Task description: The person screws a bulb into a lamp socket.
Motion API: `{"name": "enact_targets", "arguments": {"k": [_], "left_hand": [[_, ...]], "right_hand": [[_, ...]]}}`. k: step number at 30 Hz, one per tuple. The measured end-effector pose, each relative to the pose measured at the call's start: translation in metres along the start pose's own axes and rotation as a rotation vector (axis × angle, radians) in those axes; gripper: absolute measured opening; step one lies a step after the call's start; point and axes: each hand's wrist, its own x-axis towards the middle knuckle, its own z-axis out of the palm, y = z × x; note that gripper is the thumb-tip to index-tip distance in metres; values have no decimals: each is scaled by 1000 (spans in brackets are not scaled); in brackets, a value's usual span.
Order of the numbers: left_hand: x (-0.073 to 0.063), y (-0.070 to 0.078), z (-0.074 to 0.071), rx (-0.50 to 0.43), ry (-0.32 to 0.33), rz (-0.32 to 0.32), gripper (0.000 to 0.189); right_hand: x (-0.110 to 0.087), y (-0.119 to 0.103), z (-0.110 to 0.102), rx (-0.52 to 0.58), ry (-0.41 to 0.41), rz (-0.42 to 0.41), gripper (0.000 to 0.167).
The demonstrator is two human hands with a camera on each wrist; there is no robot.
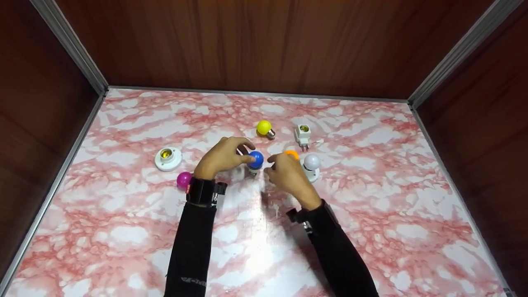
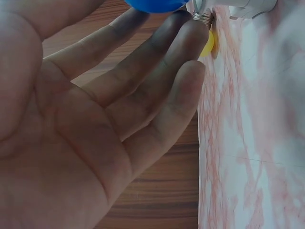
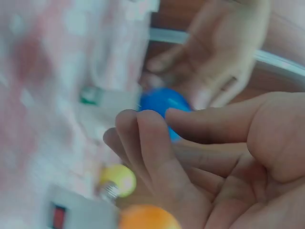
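Near the middle of the table a blue light bulb (image 1: 256, 159) stands above a white holder (image 1: 254, 169). My left hand (image 1: 225, 156) pinches this bulb, the thumb on its near side and the fingers around its far side. The blue bulb (image 2: 157, 4) shows at the fingertips in the left wrist view. Just right of it is my right hand (image 1: 286, 171), its fingers loosely bent and holding nothing, a small gap from the bulb. An orange bulb (image 1: 292, 154) is partly hidden behind the right hand.
A yellow bulb (image 1: 264, 128) and a white plug-in socket (image 1: 302, 134) lie farther back. At the right, a white bulb (image 1: 312, 161) sits on a round base. A round lamp holder (image 1: 168, 159) stands left, and a magenta bulb (image 1: 184, 180) lies by the left wrist.
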Motion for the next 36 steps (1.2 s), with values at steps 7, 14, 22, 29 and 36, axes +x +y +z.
{"name": "enact_targets", "arguments": {"k": [7,14,22,29,36], "left_hand": [[0,2,-1,-1,-1,1,40],[0,2,-2,-11,-5,-11,38],[1,1,-3,-1,31,-2,37],[12,1,-5,7,114,22,30],[29,-3,-4,2,160,51,32]], "right_hand": [[-5,6,-34,168,8,7,34],[3,29,-65,281,92,1,33],[9,69,-100,340,294,-6,29],[22,98,-104,288,387,-75,26],[40,119,-94,189,385,-137,26]]}}
